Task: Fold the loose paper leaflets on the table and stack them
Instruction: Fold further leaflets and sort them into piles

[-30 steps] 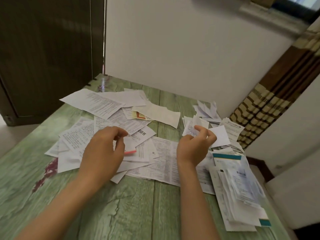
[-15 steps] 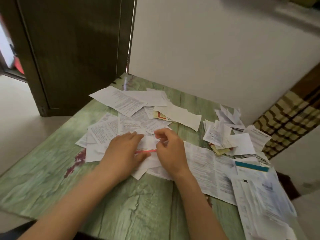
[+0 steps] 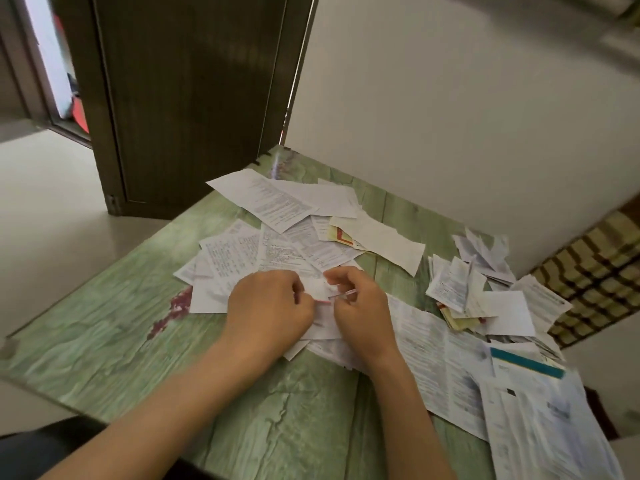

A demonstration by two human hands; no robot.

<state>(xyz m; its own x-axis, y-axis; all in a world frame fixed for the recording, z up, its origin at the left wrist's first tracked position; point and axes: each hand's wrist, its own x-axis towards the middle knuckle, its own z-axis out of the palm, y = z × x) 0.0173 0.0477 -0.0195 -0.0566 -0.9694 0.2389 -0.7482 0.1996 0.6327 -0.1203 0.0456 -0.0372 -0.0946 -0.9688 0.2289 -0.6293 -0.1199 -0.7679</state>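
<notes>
White paper with a thin red edge, a small leaflet (image 3: 317,292), sits between the 2 hands, which meet almost knuckle to knuckle over the middle of the spread. The left hand (image 3: 268,308) has its fingers curled in and pinches the leaflet's left side. The right hand (image 3: 363,306) is curled the same way and pinches its right side. Both forearms come in from the near edge, backs of the hands up. Just beyond the fingers lies a loose pile (image 3: 277,237) of overlapping unfolded printed sheets; their print is too fine and blurred to read. Right of the right hand a long sheet (image 3: 433,348) lies flat, and further right is a heap of small folded leaflets (image 3: 457,289). Nearer and to the right lie larger papers (image 3: 540,427), one with a teal band (image 3: 526,362). All rest on a green wood-grain table (image 3: 104,323).
</notes>
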